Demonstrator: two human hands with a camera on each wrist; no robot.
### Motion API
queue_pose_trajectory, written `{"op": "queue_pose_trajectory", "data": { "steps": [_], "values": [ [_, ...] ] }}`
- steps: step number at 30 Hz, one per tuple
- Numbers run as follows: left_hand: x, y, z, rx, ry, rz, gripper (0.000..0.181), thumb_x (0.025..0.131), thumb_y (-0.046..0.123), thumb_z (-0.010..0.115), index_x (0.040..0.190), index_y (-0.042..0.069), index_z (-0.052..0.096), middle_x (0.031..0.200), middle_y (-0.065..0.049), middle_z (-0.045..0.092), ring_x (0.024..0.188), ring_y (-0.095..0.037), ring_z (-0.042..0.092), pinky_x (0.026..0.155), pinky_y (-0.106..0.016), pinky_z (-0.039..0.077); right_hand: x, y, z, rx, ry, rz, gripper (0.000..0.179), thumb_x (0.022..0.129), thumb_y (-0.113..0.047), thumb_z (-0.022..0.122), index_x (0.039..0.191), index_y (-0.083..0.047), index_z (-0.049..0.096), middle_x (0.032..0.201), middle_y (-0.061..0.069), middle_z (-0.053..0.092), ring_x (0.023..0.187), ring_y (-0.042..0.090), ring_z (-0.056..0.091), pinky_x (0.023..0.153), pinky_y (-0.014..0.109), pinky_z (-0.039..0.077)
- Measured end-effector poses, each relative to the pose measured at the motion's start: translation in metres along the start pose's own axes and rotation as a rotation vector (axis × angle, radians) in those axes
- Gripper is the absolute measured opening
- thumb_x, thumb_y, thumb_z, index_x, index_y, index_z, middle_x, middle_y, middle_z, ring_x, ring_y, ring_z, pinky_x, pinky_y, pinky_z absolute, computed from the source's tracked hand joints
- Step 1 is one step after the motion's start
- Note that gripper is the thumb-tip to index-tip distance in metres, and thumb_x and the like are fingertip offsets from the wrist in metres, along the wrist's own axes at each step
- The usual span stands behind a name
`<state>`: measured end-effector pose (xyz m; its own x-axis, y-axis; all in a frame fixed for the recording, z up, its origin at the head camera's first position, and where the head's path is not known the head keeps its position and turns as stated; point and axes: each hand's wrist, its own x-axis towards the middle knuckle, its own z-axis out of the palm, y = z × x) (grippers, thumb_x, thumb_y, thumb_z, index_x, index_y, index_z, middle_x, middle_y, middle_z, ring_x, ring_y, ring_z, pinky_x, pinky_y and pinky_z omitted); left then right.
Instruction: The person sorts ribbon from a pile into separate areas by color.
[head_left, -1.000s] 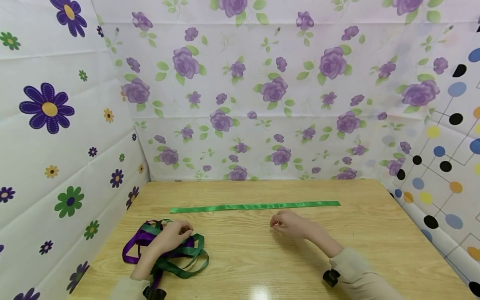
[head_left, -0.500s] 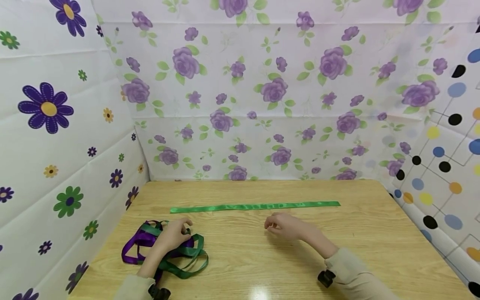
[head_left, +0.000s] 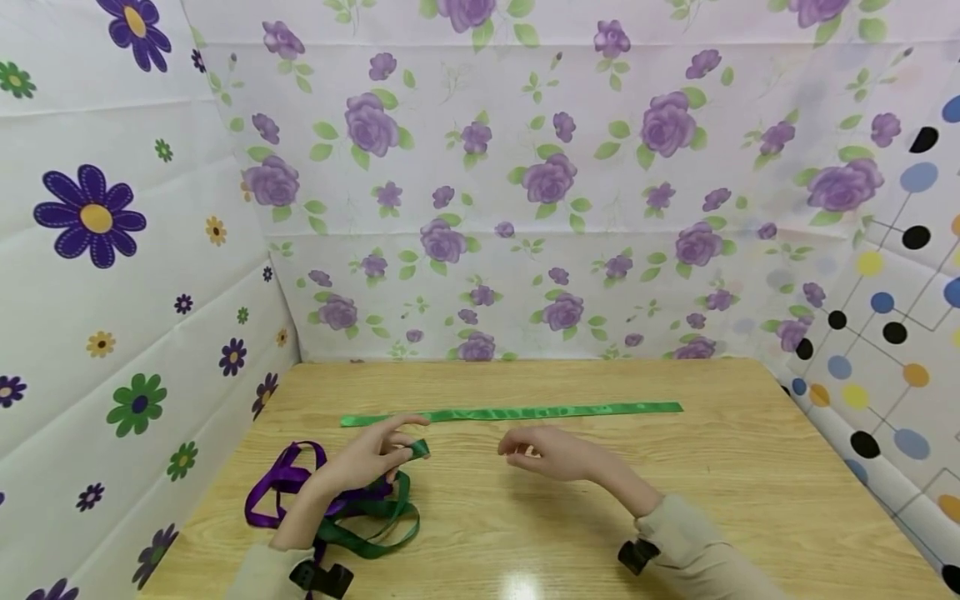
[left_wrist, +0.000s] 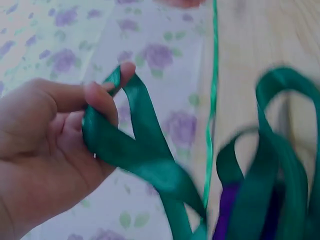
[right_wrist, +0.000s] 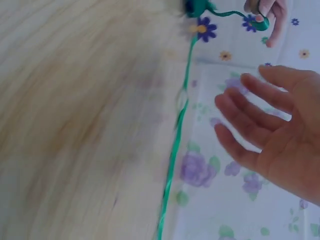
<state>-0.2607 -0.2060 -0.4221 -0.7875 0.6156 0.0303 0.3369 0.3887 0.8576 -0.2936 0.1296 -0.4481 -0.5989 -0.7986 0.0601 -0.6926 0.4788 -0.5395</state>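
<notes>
My left hand pinches a dark green satin ribbon between thumb and fingers, above the left side of the table. The ribbon's short end pokes out past the fingertips, and the rest trails down in loops to the pile. Purple ribbon lies tangled with the green loops under and beside the left forearm, which hides part of the heap. My right hand hovers near the table's middle, its fingers relaxed and holding nothing. Beyond both hands, a bright green ribbon strip stretches flat across the table.
The wooden table meets a floral cloth at its back edge. Patterned cloths also hang at the left, with daisies, and at the right, with coloured dots. Both wrists wear black camera mounts.
The left hand has lifted from the pile and moved right, drawing up the dark green ribbon's end in its pinch. My right hand has drifted left, toward the left hand.
</notes>
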Motion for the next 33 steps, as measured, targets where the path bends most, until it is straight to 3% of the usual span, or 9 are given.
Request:
{"op": "queue_pose_trajectory", "data": {
  "steps": [4,8,11,13,17,21,24,28,33],
  "values": [
    [0.009,0.012,0.008,-0.09,-0.154,0.08,0.05,0.103,0.009,0.043,0.15,0.011,0.026,0.117,-0.025,0.064,0.051,-0.032,0.046,0.048,-0.033,0.044,0.007,-0.014,-0.003,0.212,-0.002,0.003,0.039,0.102,-0.036,0.046,0.138,-0.021,0.049,0.125,-0.001,0.061,0.112,0.01,0.058,0.092,0.028,0.05],
    [0.018,0.022,0.02,-0.182,-0.28,0.158,0.056,0.104,0.009,0.041,0.153,0.011,0.016,0.122,-0.028,0.061,0.049,-0.032,0.04,0.046,-0.031,0.039,0.012,-0.024,-0.001,0.387,-0.056,-0.037,0.045,0.104,-0.039,0.04,0.146,-0.024,0.04,0.143,-0.001,0.049,0.132,0.021,0.048,0.103,0.034,0.044],
    [0.026,0.028,0.029,-0.242,-0.334,0.197,0.062,0.103,0.008,0.044,0.154,0.01,0.011,0.123,-0.032,0.059,0.044,-0.022,0.04,0.045,-0.026,0.039,0.014,-0.029,0.002,0.491,-0.117,-0.075,0.044,0.104,-0.041,0.037,0.144,-0.023,0.042,0.15,0.002,0.042,0.138,0.024,0.042,0.105,0.032,0.042],
    [0.03,0.033,0.033,-0.275,-0.347,0.207,0.065,0.102,0.009,0.047,0.155,0.01,0.01,0.124,-0.033,0.058,0.043,-0.011,0.043,0.046,-0.022,0.042,0.015,-0.031,0.003,0.549,-0.147,-0.11,0.041,0.104,-0.04,0.038,0.136,-0.017,0.051,0.142,0.01,0.049,0.128,0.021,0.05,0.1,0.031,0.044],
    [0.035,0.037,0.035,-0.307,-0.328,0.196,0.063,0.1,0.011,0.052,0.153,0.01,0.019,0.117,-0.027,0.064,0.048,-0.007,0.052,0.05,-0.022,0.046,0.013,-0.027,0.001,0.66,-0.147,-0.164,0.034,0.104,-0.03,0.044,0.106,-0.001,0.061,0.108,0.027,0.06,0.096,0.014,0.062,0.088,0.035,0.051],
    [0.035,0.028,0.026,-0.251,-0.274,0.176,0.047,0.1,0.013,0.052,0.144,0.002,0.039,0.096,-0.018,0.07,0.05,-0.013,0.054,0.05,-0.027,0.049,0.0,-0.01,-0.009,0.676,-0.068,-0.188,0.029,0.104,-0.02,0.044,0.09,0.003,0.057,0.08,0.024,0.053,0.07,0.011,0.055,0.07,0.032,0.052],
    [0.032,0.015,0.016,-0.193,-0.236,0.177,0.033,0.101,0.012,0.05,0.128,-0.006,0.053,0.086,-0.016,0.069,0.049,-0.017,0.052,0.047,-0.032,0.048,-0.014,0.006,-0.02,0.635,-0.004,-0.153,0.027,0.105,-0.018,0.042,0.088,0.001,0.054,0.073,0.02,0.042,0.061,0.015,0.041,0.061,0.031,0.042],
    [0.027,-0.002,0.003,-0.137,-0.189,0.135,0.025,0.101,0.016,0.05,0.104,-0.006,0.063,0.078,-0.006,0.067,0.049,-0.016,0.052,0.046,-0.035,0.047,-0.031,0.03,-0.036,0.598,0.026,-0.071,0.03,0.105,-0.02,0.04,0.086,0.0,0.05,0.07,0.02,0.033,0.057,0.022,0.032,0.06,0.034,0.037],
    [0.024,-0.018,-0.011,-0.065,-0.117,0.034,0.026,0.101,0.022,0.05,0.098,0.001,0.066,0.076,0.002,0.064,0.051,-0.013,0.051,0.049,-0.031,0.046,-0.054,0.059,-0.049,0.536,0.042,0.018,0.029,0.105,-0.022,0.042,0.09,-0.001,0.055,0.066,0.022,0.032,0.053,0.026,0.028,0.056,0.036,0.036]
  ]
}}
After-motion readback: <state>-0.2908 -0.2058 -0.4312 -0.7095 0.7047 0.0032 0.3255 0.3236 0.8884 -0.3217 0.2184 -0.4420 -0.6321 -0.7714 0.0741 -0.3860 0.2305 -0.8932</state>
